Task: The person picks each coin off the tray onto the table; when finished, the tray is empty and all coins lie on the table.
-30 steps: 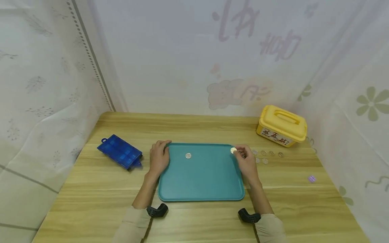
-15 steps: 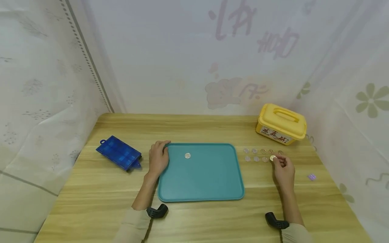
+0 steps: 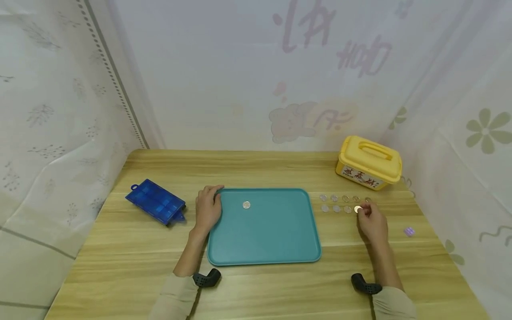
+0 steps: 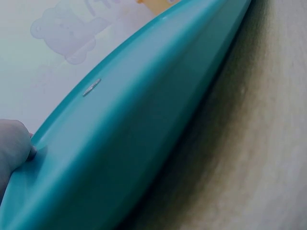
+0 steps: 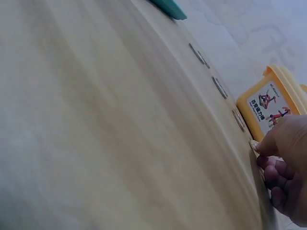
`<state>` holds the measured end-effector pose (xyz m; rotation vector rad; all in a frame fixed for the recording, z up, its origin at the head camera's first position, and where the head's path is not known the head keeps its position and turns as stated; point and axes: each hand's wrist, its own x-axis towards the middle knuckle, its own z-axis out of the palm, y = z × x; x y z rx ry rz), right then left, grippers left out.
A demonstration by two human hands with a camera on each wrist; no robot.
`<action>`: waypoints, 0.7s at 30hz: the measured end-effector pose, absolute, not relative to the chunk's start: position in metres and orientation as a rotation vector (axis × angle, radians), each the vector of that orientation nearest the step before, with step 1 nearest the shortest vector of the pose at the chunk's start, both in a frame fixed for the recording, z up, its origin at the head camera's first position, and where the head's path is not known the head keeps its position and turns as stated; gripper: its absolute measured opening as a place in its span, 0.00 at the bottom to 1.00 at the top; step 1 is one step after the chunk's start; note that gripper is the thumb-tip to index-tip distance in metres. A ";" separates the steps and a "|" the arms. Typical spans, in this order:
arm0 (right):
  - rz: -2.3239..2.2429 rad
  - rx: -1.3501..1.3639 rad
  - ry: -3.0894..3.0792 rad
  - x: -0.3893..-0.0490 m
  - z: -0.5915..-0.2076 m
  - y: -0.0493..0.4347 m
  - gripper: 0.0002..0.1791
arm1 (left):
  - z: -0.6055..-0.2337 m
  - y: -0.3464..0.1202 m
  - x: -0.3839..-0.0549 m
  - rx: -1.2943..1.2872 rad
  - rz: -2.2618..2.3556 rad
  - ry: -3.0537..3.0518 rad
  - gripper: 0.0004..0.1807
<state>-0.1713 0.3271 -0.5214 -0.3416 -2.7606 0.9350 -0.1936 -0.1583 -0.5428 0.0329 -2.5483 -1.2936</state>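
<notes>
In the head view, my left hand (image 3: 207, 209) holds the teal tray (image 3: 264, 240) at its far left corner, thumb on the inner side of the rim. A single silver coin (image 3: 246, 205) lies flat in the tray's far left part. My right hand (image 3: 374, 221) pinches a shiny coin (image 3: 358, 209) between thumb and finger, low over the table at the right end of the nearer row of coins (image 3: 336, 209). Behind that row runs a second row of coins (image 3: 345, 198). In the right wrist view, the pinched coin (image 5: 254, 145) is partly covered by the thumb.
A yellow lidded box (image 3: 369, 162) with a handle stands behind the coins. On the left lies a blue compartment case (image 3: 157, 201). A small purple block (image 3: 409, 231) sits near the right edge. Patterned cloth (image 3: 208, 80) hangs around the table.
My right hand has carried the coin from over the tray's far right corner to the nearer row's right end, and lowered it slightly. My left hand stays at the tray.
</notes>
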 end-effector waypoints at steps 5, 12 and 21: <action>0.872 -0.342 -2.875 -0.174 -0.512 0.328 0.17 | -0.544 -0.159 -0.195 0.031 -1.285 -2.550 0.17; 0.827 -0.275 -3.057 -0.177 -0.499 0.330 0.15 | -0.543 -0.160 -0.195 0.031 -1.279 -2.537 0.16; 0.798 -0.230 -3.022 -0.174 -0.505 0.331 0.15 | -0.543 -0.159 -0.194 0.030 -1.273 -2.538 0.16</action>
